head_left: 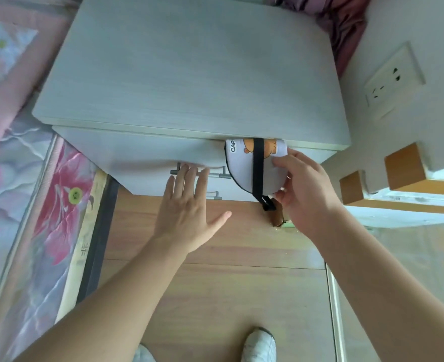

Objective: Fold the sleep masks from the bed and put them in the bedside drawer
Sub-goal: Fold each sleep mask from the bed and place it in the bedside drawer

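A folded white sleep mask with a black strap and an orange cartoon print sticks out from under the top of the pale bedside cabinet, over the upper drawer front. My right hand grips the mask at its right edge. My left hand is spread flat, fingertips at the grey drawer handle, holding nothing. The strap buckle hangs below the mask. The inside of the drawer is hidden.
The bed with a pink floral cover lies to the left, close to the cabinet. A wall socket and wooden blocks are at the right. Wooden floor lies below, with my white shoes on it.
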